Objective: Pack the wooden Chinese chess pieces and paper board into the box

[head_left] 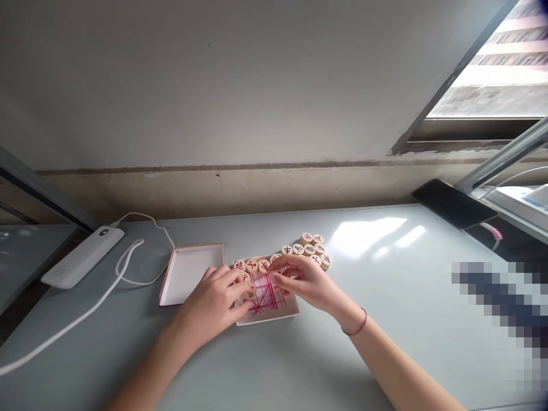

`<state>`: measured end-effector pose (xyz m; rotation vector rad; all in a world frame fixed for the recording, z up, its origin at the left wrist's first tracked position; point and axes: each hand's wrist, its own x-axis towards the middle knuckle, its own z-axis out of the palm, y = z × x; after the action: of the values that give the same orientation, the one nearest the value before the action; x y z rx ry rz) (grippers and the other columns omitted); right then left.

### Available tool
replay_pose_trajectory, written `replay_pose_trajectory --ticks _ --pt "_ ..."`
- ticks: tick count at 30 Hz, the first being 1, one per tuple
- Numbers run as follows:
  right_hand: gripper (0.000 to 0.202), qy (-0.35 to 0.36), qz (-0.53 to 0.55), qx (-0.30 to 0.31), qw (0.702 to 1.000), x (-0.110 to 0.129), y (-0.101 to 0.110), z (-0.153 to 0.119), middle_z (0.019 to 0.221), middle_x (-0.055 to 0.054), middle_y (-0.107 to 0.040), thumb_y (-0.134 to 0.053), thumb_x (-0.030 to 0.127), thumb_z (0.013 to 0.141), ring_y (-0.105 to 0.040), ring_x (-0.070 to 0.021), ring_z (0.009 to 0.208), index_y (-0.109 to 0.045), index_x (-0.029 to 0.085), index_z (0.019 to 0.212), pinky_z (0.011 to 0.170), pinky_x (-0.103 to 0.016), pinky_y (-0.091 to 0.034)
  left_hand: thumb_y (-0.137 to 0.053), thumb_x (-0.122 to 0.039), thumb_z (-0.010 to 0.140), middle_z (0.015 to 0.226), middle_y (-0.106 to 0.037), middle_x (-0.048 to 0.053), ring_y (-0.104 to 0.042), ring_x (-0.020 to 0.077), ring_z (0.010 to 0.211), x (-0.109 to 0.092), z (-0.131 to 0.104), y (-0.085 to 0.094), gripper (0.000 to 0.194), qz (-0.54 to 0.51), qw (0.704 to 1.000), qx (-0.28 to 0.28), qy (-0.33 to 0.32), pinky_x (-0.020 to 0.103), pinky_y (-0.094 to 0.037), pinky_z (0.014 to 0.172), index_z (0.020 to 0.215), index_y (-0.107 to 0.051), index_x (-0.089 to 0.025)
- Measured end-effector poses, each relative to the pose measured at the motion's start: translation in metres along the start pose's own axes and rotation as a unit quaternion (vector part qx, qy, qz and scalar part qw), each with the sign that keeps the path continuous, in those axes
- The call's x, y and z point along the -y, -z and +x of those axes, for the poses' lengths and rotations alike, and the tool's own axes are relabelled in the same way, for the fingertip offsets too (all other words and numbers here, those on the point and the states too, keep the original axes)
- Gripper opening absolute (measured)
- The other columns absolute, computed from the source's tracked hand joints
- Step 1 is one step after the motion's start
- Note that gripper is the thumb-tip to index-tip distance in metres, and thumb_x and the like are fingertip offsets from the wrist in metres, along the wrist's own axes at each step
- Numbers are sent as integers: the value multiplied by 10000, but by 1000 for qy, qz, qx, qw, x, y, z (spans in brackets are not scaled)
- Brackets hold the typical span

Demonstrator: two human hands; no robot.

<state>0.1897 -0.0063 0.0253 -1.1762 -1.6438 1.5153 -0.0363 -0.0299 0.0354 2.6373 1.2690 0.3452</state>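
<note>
An open shallow box (pixel 268 319) lies in front of me, with a folded paper sheet (pixel 266 294) printed in red lines on its bottom. Round wooden Chinese chess pieces (pixel 252 265) with red characters stand in a row along its far side. My left hand (pixel 218 294) reaches over the box's left side, thumb and fingers around one chess piece (pixel 249 294). At the far right corner of the box is my right hand (pixel 303 279), its thumb and fingertips drawn together beside the row. Whatever lies between those fingertips is hidden.
More chess pieces (pixel 309 249) sit in a cluster behind the box on the right. To the left lie the box lid (pixel 194 274), a white power bank (pixel 83 257) and a looping white cable (pixel 92 308). A black flat device (pixel 454 202) is at the far right.
</note>
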Motion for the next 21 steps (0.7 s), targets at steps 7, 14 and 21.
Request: replay_pose_trajectory --ticks 7,14,21 --pt "165 56 -83 -17 995 -3 -3 -4 994 -45 -585 -581 250 822 -587 -120 782 -650 216 968 640 -220 -543 -632 -184 821 875 -605 23 -507 197 851 -8 3 -17 45 110 994 -26 8 323 -337 709 855 -639 -213" --pt "318 101 -148 -5 984 2 -7 -8 1021 -38 -578 -516 101 794 -591 -122 801 -654 264 1031 643 -229 -545 -590 -196 870 1029 -625 11 -506 213 990 -7 10 -23 91 118 989 -79 -29 361 -361 802 881 -655 -259" --pt "299 149 -285 -77 944 -2 -20 -9 1035 -62 -617 -511 116 831 -616 -156 780 -577 230 1099 689 -299 -536 -540 -191 862 1156 -611 72 -521 239 1085 0 15 -29 222 116 987 -106 25 382 -404 880 1069 -610 -228"
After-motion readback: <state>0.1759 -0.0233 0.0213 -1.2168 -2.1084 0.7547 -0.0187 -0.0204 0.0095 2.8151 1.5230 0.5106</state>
